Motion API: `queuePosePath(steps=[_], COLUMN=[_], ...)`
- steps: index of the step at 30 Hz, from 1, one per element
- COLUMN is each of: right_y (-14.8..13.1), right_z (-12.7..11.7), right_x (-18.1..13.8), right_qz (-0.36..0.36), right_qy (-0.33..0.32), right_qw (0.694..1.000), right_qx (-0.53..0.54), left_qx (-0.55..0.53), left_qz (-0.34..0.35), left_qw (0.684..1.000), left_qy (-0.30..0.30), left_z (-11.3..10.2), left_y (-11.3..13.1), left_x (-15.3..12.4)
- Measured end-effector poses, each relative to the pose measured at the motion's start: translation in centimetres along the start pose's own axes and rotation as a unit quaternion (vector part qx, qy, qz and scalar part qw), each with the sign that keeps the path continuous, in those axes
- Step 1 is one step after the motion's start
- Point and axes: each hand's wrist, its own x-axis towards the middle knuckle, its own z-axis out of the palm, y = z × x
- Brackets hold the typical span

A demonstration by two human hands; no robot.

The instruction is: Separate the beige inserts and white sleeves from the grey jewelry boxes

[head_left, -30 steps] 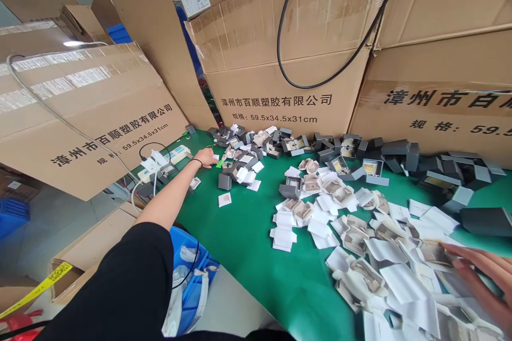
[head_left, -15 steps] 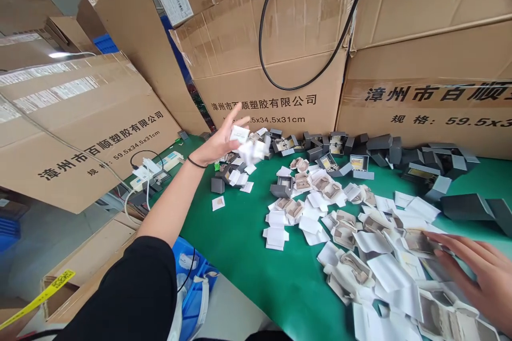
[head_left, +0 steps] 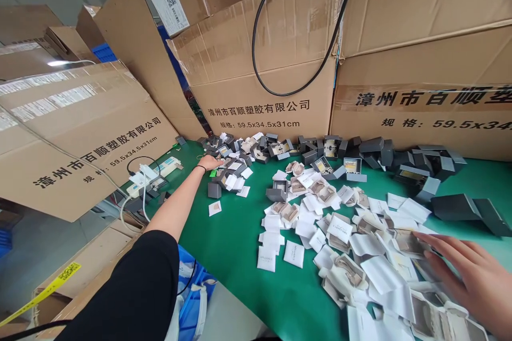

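My left hand (head_left: 210, 162) reaches out to the far left part of the green table, at the edge of a pile of small dark grey boxes (head_left: 214, 189) and white cards (head_left: 243, 191). Its fingers stretch toward the pile, and I see nothing held in them; the tips are partly lost among the pieces. At the right, my right hand (head_left: 468, 272) lies with fingers extended over a heap of white folded papers (head_left: 384, 274) and greyish-beige moulded inserts (head_left: 348, 272). Printed white cards (head_left: 294, 253) lie flat at the near left of this heap.
Large cardboard cartons (head_left: 264, 90) wall off the back, with a black cable loop (head_left: 276, 90) hanging in front. Open dark grey boxes (head_left: 416, 173) line the back of the table (head_left: 240, 245). A power strip (head_left: 154, 176) lies at left; a blue crate (head_left: 196, 298) stands below the edge.
My left hand has let go of the white cards it held in the air and moved down to the grey box pile. Those cards now lie around the paper heap. My right hand has stayed put.
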Motion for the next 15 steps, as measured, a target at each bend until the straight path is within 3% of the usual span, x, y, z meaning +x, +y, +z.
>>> queuePosePath(steps=[5, 9, 12, 15], right_y=[0.0, 0.1, 0.2, 0.2], right_z=[-0.2, 0.1, 0.3, 0.2], right_x=[-0.1, -0.2, -0.3, -0.2], right_qz=[0.013, 0.011, 0.014, 0.018], right_qy=[-0.011, -0.001, 0.002, 0.001], right_qw=[1.0, 1.0, 1.0, 1.0], right_qx=[0.009, 0.014, 0.017, 0.022], left_qx=[-0.076, -0.146, -0.186, -0.154], left_qz=[-0.031, -0.004, 0.06, 0.192], left_qw=[0.996, 0.989, 0.98, 0.962], left_qy=[0.033, 0.027, -0.026, -0.117], left_z=[-0.8, -1.8, -2.3, -2.6], left_y=[-0.5, 0.3, 1.6, 2.8], left_x=[1.2, 1.0, 0.0, -0.2])
